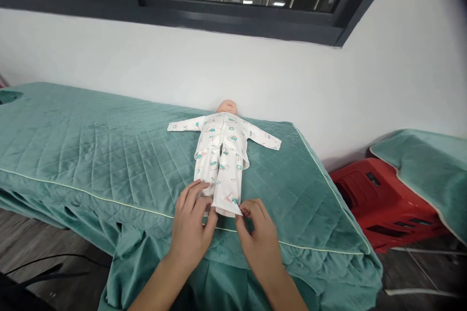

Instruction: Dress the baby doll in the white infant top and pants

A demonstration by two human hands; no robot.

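Two bare forearms reach across the near edge of a green bed cover (pixel 120 150), both hands at the cuff of a doll's white printed trousers (pixel 229 175), as seen from where I stand. The left hand (pixel 193 221), knuckles up, has its thumb and forefinger nearly together at the cuff's inner corner, the other fingers loosely bent and spread over the neighbouring leg. The right hand (pixel 260 233) pinches the outer corner between thumb and forefinger, its remaining fingers curled. The cuff's edge stretches between them.

Beyond, the trousers run up under a matching shirt (pixel 223 129), sleeves flung wide, small teal motifs scattered across the cloth. The doll's head (pixel 226 106) lies at the bed's far edge, by a white wall (pixel 146 58). At right stands a red chair (pixel 390 204), its dark marking unreadable from here. Above, a dark-framed window (pixel 233 17) shows metal bars.
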